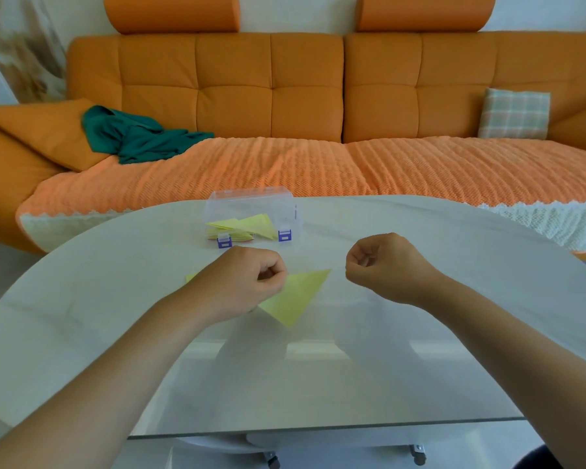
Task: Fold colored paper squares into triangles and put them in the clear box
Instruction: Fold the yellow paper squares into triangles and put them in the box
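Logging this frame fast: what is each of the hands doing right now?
Left hand: fingers curled over the yellow folded paper triangle; an actual grip cannot be told.
Right hand: closed, holding nothing.

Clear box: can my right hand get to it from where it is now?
Probably yes. The right hand holds nothing, and only bare table lies between it and the clear box ahead.

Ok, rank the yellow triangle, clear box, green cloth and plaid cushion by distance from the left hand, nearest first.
1. yellow triangle, partly under the left hand
2. clear box, just beyond, on the table
3. green cloth, on the sofa, left end
4. plaid cushion, far right on the sofa
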`<state>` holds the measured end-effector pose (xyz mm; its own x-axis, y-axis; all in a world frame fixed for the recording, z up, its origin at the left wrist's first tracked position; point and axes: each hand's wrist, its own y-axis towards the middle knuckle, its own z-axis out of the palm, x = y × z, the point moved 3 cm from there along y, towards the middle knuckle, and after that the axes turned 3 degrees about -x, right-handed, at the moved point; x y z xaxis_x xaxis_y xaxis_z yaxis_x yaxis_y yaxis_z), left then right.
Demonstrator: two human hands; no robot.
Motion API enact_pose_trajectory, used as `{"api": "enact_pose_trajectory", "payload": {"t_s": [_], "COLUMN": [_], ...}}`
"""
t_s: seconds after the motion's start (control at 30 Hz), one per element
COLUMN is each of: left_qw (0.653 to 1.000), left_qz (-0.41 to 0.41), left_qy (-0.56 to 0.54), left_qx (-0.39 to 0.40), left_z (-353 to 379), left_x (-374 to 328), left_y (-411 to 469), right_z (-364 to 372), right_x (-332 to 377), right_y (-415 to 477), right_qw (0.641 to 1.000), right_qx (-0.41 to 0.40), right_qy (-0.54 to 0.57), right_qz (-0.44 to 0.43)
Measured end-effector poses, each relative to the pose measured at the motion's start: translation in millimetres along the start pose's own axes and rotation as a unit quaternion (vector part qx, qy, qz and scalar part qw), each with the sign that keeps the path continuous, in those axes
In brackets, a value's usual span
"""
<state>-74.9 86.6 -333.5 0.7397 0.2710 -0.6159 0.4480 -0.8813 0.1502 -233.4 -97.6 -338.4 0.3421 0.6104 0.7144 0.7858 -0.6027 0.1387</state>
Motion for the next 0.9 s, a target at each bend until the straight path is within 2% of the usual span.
{"api": "enact_pose_trajectory", "payload": {"t_s": [0.1, 0.2, 0.43, 0.57, 0.9], "left_qw": [1.000, 1.000, 0.999, 0.999, 0.997], "left_qz": [0.009, 0.017, 0.018, 0.021, 0.016], "left_qy": [-0.010, -0.012, 0.010, 0.019, 0.075], "left_qx": [-0.001, -0.007, -0.029, -0.033, 0.019], "left_z": [4.0, 8.4, 14.1, 11.0, -12.9], "left_x": [-5.5, -10.3, -17.4, -16.7, 9.3], "left_y": [-1.8, -1.3, 2.2, 4.3, 3.7], "right_z": [4.8, 19.5, 31.1, 29.7, 10.8], "right_x": [8.7, 20.5, 27.6, 27.0, 11.9], "right_y": [-1.0, -5.5, -11.4, -9.3, 1.5], "right_qw": [0.999, 0.995, 0.994, 0.996, 0.999], "right_qx": [-0.006, 0.045, 0.062, 0.049, 0.024], "right_qy": [0.035, 0.031, 0.013, 0.023, 0.049], "right_qz": [-0.040, -0.083, -0.086, -0.065, -0.002]}}
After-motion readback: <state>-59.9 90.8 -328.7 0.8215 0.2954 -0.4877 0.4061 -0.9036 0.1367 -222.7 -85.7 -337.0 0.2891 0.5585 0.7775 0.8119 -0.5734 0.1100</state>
